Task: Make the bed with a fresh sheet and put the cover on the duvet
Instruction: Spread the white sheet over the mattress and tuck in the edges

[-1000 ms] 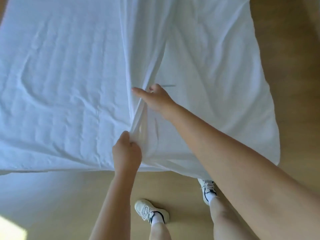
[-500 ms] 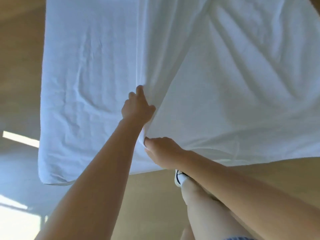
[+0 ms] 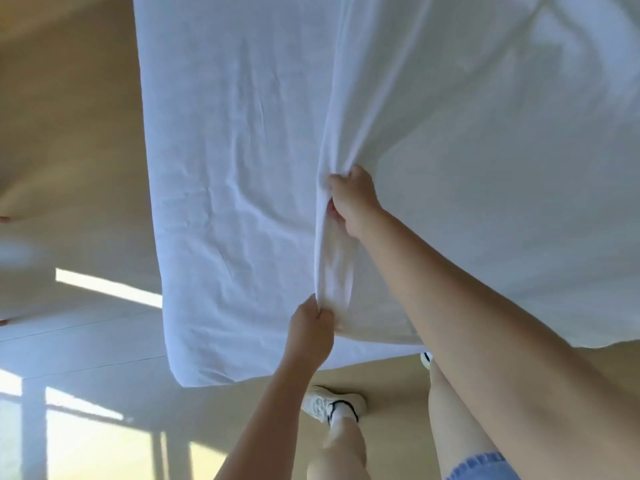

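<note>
A white mattress [image 3: 225,174] fills the left part of the bed, its near left corner rounded. A loose white fresh sheet [image 3: 485,161] lies over the right part, its edge bunched into a fold running up the middle. My left hand [image 3: 310,336] grips that folded edge at the bed's near side. My right hand [image 3: 353,202] grips the same bunched edge farther up the bed, with cloth gathered in its fingers. No duvet or cover shows.
Tan floor [image 3: 69,133] surrounds the bed on the left and near sides, with sunlit patches [image 3: 104,452] at the lower left. My legs and white sneakers [image 3: 332,405] stand close to the bed's near edge.
My left hand has come back from the far grip to the sheet edge at the near side. My right hand has moved up the fold and bunched the cloth there.
</note>
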The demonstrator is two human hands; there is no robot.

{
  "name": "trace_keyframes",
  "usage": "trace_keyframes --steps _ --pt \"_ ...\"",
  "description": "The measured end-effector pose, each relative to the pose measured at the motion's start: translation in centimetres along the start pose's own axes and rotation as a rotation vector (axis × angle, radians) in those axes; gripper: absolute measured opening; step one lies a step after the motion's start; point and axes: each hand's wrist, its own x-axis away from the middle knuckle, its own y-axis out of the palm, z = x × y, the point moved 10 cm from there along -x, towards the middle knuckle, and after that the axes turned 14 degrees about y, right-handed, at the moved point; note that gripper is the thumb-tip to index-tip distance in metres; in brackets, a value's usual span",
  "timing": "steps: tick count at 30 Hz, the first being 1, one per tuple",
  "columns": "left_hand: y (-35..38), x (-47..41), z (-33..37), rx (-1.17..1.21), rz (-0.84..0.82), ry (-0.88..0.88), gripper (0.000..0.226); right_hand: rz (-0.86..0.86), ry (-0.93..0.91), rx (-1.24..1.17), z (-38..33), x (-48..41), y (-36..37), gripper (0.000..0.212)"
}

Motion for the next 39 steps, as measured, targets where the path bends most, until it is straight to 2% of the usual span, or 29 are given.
trace_keyframes --steps 2,3,7,8,10,11,12,13,14,16,17,18,20,21,22,24,25,27,29,32,33,34,35,36,38,39 --pt "-1.4 -0.9 -1.0 0.025 -0.079 0.011 0.012 0.079 -0.153 0.243 1.0 1.1 1.8 0.027" --pt "-3.0 -1.6 -1.6 0.08 -0.071 0.014 0.011 0.059 -0.243 0.393 1.9 2.2 3.4 0.029" --pt "-13.2 -4.8 -2.3 0.519 0.133 0.08 0.009 -0.224 -0.506 1.035 10.4 9.1 12.8 0.017" --pt "-14.7 -5.9 -1.8 0.454 0.098 0.134 0.034 -0.275 -0.541 1.185 13.5 10.9 15.2 0.014" --pt "-15.2 -8.0 -0.1 -0.003 -0.051 0.268 0.089 -0.344 -0.542 1.327 18.4 13.6 19.1 0.017" --pt "-14.5 -8.9 0.6 -0.284 -0.135 0.346 0.099 -0.348 -0.516 1.331 20.0 14.1 20.5 0.021" --pt "-13.4 -9.4 0.9 -0.534 -0.223 0.42 0.094 -0.343 -0.484 1.317 21.2 14.3 21.4 0.022" --pt "-12.5 -9.9 0.4 -0.716 -0.293 0.465 0.078 -0.332 -0.453 1.297 21.9 14.1 21.9 0.021" --pt "-12.3 -10.7 -0.5 -0.818 -0.324 0.489 0.058 -0.316 -0.418 1.245 22.1 13.5 22.0 0.017" --pt "-13.6 -12.3 -3.1 -0.824 -0.315 0.461 0.024 -0.25 -0.336 1.052 21.4 11.2 20.7 0.004" --pt "-15.2 -13.0 -4.9 -0.808 -0.294 0.438 0.014 -0.132 -0.302 0.943 20.1 9.3 19.0 0.02" --pt "-17.2 -13.6 -6.5 -0.79 -0.266 0.4 0.012 0.067 -0.277 0.807 18.1 6.9 16.1 0.037" --pt "-21.6 -14.0 -9.9 -0.767 -0.235 0.325 0.016 0.554 -0.168 0.446 14.9 3.6 8.4 0.064" --pt "-23.4 -13.6 -11.2 -0.752 -0.241 0.323 0.02 0.67 -0.047 0.285 15.0 2.5 6.0 0.077" --pt "-24.9 -13.3 -11.9 -0.719 -0.244 0.356 0.023 0.682 0.052 0.154 15.1 0.9 5.3 0.092" --pt "-26.2 -12.8 -12.4 -0.669 -0.279 0.42 0.029 0.546 0.156 -0.058 14.6 -2.5 8.2 0.111" --pt "-26.0 -12.9 -12.6 -0.658 -0.318 0.438 0.029 0.515 0.157 -0.164 14.1 -3.5 10.0 0.11" --pt "-24.9 -13.8 -13.2 -0.713 -0.447 0.438 0.02 0.525 0.113 -0.275 13.0 -4.6 13.3 0.083" --pt "-24.8 -15.8 -12.5 -0.741 -0.488 0.423 0.016 0.461 0.085 -0.165 12.2 -4.0 17.6 0.053" --pt "-26.9 -20.2 -6.9 -0.477 -0.297 0.521 0.033 0.03 0.083 0.091 15.7 -0.6 30.0 0.026" --pt "-27.1 -20.9 -4.9 -0.394 -0.292 0.612 0.043 -0.112 0.125 0.172 18.1 1.3 34.3 0.014" --pt "-26.5 -21.0 -3.4 -0.404 -0.368 0.714 0.058 -0.197 0.175 0.249 20.5 3.1 37.9 0.012" --pt "-25.1 -20.4 -2.9 -0.55 -0.514 0.834 0.072 -0.209 0.191 0.315 22.3 4.5 40.5 0.016" --pt "-23.5 -19.6 -3.5 -0.806 -0.685 0.976 0.081 -0.168 0.189 0.349 23.5 5.4 42.2 0.017" --pt "-22.0 -19.0 -7.2 -1.322 -0.979 1.232 0.084 -0.069 0.183 0.322 24.7 6.3 44.6 0.021" --pt "-22.1 -19.4 -9.1 -1.5 -1.076 1.29 0.085 -0.042 0.173 0.322 24.9 6.4 45.7 0.024"
